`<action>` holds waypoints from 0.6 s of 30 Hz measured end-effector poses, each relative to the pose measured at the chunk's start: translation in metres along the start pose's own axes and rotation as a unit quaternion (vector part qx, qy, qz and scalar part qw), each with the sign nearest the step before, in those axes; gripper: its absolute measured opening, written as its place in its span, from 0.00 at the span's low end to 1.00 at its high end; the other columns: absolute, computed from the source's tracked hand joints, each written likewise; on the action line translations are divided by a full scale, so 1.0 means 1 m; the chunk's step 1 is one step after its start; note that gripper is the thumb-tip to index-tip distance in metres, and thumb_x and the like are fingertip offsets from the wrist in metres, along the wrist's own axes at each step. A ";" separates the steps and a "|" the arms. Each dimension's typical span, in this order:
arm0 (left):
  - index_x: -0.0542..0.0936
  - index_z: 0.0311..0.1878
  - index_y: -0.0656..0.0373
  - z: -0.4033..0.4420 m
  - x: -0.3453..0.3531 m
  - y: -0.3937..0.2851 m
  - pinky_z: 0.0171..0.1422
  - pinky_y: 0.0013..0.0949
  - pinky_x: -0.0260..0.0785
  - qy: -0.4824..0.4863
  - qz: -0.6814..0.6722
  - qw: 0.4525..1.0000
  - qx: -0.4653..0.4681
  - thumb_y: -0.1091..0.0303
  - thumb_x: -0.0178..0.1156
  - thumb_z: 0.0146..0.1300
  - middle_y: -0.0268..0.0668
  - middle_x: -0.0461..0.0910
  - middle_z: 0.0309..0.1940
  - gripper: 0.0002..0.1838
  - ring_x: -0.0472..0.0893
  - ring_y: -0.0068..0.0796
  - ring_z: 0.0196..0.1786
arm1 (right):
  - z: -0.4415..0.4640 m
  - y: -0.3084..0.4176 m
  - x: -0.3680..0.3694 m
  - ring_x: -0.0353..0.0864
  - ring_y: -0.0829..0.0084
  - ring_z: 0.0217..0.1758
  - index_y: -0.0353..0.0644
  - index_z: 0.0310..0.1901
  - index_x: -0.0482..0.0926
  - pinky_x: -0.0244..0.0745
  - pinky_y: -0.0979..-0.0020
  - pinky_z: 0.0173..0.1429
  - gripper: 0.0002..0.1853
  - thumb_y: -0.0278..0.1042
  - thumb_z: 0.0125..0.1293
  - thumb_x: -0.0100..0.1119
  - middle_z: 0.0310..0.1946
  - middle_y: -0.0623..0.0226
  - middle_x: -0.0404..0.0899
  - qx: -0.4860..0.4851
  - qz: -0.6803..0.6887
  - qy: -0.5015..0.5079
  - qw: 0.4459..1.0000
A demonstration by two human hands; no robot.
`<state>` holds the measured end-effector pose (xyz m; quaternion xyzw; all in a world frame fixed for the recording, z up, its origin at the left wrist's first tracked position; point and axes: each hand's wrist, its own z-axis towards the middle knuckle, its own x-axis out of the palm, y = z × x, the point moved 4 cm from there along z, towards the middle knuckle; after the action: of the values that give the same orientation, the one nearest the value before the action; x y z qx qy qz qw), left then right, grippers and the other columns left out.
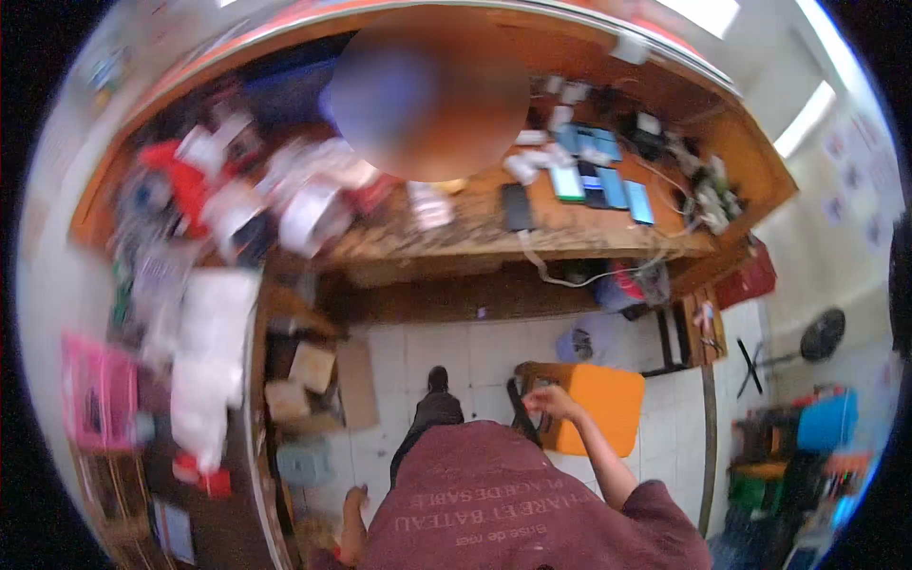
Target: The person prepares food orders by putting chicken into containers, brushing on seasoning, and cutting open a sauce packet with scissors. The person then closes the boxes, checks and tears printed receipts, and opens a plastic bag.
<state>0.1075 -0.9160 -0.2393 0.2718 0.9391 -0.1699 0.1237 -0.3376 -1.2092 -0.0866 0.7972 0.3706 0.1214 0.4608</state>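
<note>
My right hand (pixel 553 404) is in front of my body, above the edge of an orange seat (pixel 598 408) with a dark frame. Its fingers are curled, and a small reddish spot shows at their tips, too blurred to name. My left hand (pixel 356 502) hangs low beside my maroon shirt (pixel 475 503), over the tiled floor. Its fingers are smeared and partly hidden, so I cannot tell whether it holds anything. Neither hand touches the wooden desk (pixel 456 223) ahead.
Several phones (pixel 608 185) lie on the desk's right, near a dark phone (pixel 516 207) and a white cable (pixel 551 277). Wrapped goods (pixel 313 214) crowd its left. A pink basket (pixel 100 389) stands far left, cardboard boxes (pixel 312 369) below the desk, a fan (pixel 822 334) at right.
</note>
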 end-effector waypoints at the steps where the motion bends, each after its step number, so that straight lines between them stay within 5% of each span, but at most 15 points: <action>1: 0.75 0.47 0.58 -0.008 -0.014 -0.039 0.51 0.42 0.66 0.029 -0.009 1.000 0.000 0.49 0.41 0.62 0.46 0.73 0.47 0.24 0.75 0.45 0.46 | 0.021 -0.002 -0.030 0.77 0.80 0.33 0.33 0.42 0.76 0.72 0.77 0.40 0.10 0.27 0.60 0.54 0.31 0.68 0.79 -0.035 0.067 -0.003 0.997; 7: 0.74 0.45 0.60 -0.033 -0.098 -0.281 0.49 0.39 0.66 0.136 0.009 0.986 0.094 0.49 0.42 0.63 0.45 0.74 0.43 0.24 0.75 0.42 0.44 | 0.059 0.087 -0.228 0.73 0.80 0.26 0.32 0.39 0.76 0.71 0.77 0.34 0.14 0.37 0.66 0.48 0.24 0.69 0.76 -0.110 0.197 -0.276 0.934; 9: 0.74 0.45 0.60 -0.032 -0.122 -0.362 0.48 0.39 0.66 0.156 0.030 0.978 0.136 0.49 0.42 0.63 0.44 0.74 0.42 0.24 0.75 0.41 0.43 | 0.067 0.094 -0.304 0.73 0.81 0.26 0.33 0.39 0.76 0.70 0.78 0.33 0.15 0.39 0.66 0.47 0.24 0.70 0.76 -0.163 0.120 -0.340 0.919; 12: 0.74 0.44 0.61 -0.033 -0.148 -0.476 0.46 0.37 0.66 0.176 0.055 0.968 0.169 0.49 0.42 0.63 0.43 0.74 0.40 0.24 0.75 0.39 0.42 | 0.073 0.109 -0.424 0.75 0.79 0.28 0.35 0.41 0.77 0.73 0.77 0.34 0.17 0.42 0.63 0.51 0.25 0.69 0.76 -0.118 0.059 -0.423 0.896; 13: 0.74 0.44 0.61 -0.034 -0.153 -0.507 0.46 0.37 0.66 0.179 0.057 0.967 0.173 0.49 0.42 0.64 0.43 0.74 0.40 0.24 0.75 0.38 0.41 | 0.085 0.101 -0.474 0.75 0.79 0.28 0.36 0.40 0.77 0.72 0.77 0.33 0.16 0.41 0.63 0.53 0.25 0.69 0.76 -0.080 0.085 -0.452 0.884; 15: 0.74 0.43 0.62 -0.037 -0.155 -0.566 0.45 0.36 0.66 0.184 0.056 0.966 0.171 0.49 0.42 0.64 0.42 0.74 0.38 0.24 0.75 0.37 0.40 | 0.105 0.111 -0.568 0.74 0.80 0.26 0.36 0.36 0.78 0.71 0.78 0.30 0.09 0.31 0.61 0.51 0.23 0.70 0.75 -0.170 0.049 -0.514 0.839; 16: 0.74 0.43 0.62 -0.039 -0.153 -0.587 0.44 0.36 0.66 0.184 0.049 0.968 0.165 0.49 0.43 0.64 0.42 0.74 0.38 0.24 0.75 0.37 0.40 | 0.128 0.089 -0.642 0.74 0.80 0.27 0.35 0.36 0.78 0.70 0.79 0.30 0.09 0.26 0.59 0.48 0.22 0.71 0.74 -0.093 -0.161 -0.516 0.836; 18: 0.74 0.42 0.63 -0.047 -0.147 -0.630 0.44 0.35 0.66 0.176 0.028 0.973 0.147 0.48 0.43 0.64 0.42 0.74 0.37 0.24 0.75 0.36 0.39 | 0.152 0.112 -0.723 0.76 0.74 0.27 0.35 0.37 0.78 0.71 0.75 0.33 0.09 0.25 0.56 0.51 0.22 0.64 0.76 -0.187 -0.138 -0.594 0.770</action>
<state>-0.1266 -1.4668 0.0096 0.3385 0.9031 -0.2520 -0.0799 -0.7061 -1.8493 0.0295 0.5488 0.0995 -0.3744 0.7408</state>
